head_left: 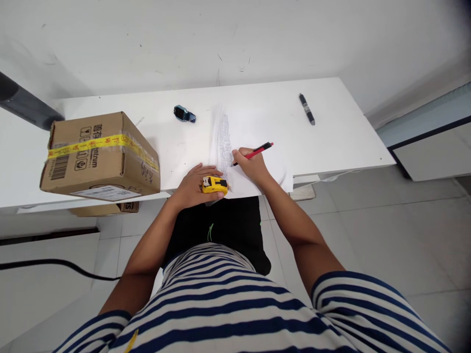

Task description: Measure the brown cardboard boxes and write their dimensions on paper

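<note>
My right hand (251, 164) grips a red and black pen (257, 151), its tip down on the white paper (272, 171). Dense handwriting covers a strip along the left part of the sheet. My left hand (193, 189) rests at the desk's front edge, by the paper's lower left corner. A yellow tape measure (220, 185) with black and white parts sits in it, thumb along the near side and fingers on the far side. Just beyond the left hand, a dark digital watch (184, 113) lies on the desk.
On the left of the white desk (331, 147) stands a taped cardboard box (91, 162). A second pen, dark with a grey middle (306, 109), lies toward the right. A dark cylinder (29, 100) leans in at far left. The wall (221, 44) rises behind.
</note>
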A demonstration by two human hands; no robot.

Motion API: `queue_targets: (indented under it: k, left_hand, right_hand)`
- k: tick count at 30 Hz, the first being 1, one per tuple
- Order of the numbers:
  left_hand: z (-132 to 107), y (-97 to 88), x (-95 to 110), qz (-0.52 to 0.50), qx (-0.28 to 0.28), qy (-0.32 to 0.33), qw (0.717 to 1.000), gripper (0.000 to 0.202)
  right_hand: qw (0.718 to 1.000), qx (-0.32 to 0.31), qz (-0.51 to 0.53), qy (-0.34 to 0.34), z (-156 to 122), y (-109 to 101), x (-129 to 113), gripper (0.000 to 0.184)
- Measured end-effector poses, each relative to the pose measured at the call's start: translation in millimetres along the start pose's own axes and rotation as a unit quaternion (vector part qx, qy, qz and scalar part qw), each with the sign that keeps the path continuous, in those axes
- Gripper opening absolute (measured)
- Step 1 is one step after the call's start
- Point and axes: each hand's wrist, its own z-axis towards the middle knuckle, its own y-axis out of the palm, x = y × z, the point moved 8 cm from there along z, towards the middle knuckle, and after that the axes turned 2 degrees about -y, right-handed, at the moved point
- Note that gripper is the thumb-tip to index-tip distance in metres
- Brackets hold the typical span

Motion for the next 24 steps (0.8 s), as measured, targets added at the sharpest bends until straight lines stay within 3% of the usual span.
queue_targets:
  k: [10,20,24]
  left_hand:
    - [-0.8,1.1,-0.3,0.006,-0.003,0.002,1.0,0.05]
    - [-10.2,7.3,-1.4,-0.031,0.022,-0.001,0.999,0.057]
    - [-20.0,4.3,6.2,-0.066,0.051,0.018,0.996,0.056]
  right_hand:
    - [0.999,0.047,0.001,0.004,-3.1,-7.4,-3.6,0.038]
    - [0.999,0.033,-0.022,0.003,-10.0,-3.8,5.7,0.034]
    - [0.986,0.094,-0.135,-0.041,-9.1,-12.4,-2.7,0.036]
